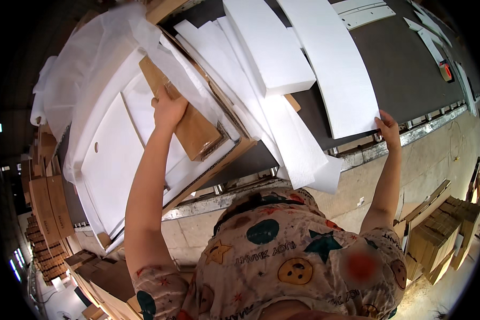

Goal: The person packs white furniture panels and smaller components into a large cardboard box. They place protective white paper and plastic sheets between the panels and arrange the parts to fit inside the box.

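Note:
My left hand (170,109) grips a long, narrow brown cardboard box (196,130), its fingers over the upper side. The box lies tilted inside a large open carton (232,151), on white panels (109,144), one with a small round hole. Thin translucent wrap (98,58) is folded back over the carton's far left side. Out to the right, my right hand (388,128) pinches the near right corner of a long white foam sheet (336,69). The thumb is on top, and the other fingers are partly hidden.
Between my hands lie a thick white foam block (274,58) and thin white foam strips (298,144) hanging past the bench edge. A tape roll (445,71) sits on the dark conveyor surface (394,69) at far right. Cardboard stacks (437,229) stand on the floor at both sides.

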`<state>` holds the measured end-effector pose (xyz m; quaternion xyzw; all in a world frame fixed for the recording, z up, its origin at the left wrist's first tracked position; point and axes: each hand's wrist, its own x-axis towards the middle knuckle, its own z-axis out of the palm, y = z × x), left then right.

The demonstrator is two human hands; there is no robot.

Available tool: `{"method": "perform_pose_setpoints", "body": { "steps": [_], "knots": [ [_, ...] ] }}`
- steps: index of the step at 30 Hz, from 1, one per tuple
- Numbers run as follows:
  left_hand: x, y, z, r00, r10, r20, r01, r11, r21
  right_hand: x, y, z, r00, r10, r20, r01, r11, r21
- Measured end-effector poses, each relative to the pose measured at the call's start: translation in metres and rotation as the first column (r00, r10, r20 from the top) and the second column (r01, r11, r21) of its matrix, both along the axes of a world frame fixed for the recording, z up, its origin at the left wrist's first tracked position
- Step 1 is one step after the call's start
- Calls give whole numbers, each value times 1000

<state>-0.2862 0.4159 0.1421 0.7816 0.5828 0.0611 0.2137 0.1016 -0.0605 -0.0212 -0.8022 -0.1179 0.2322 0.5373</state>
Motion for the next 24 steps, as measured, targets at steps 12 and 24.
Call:
{"method": "perform_pose_setpoints", "body": {
  "steps": [12, 24],
  "knots": [
    [-5, -22, -26, 998, -33, -55, 42, 985, 167, 34, -48, -19, 909, -317, -271, 400, 846, 351],
    [3, -28, -9, 995, -81, -60, 85, 995, 61, 54, 268, 85, 420, 440, 794, -307, 892, -332]
  ]
}}
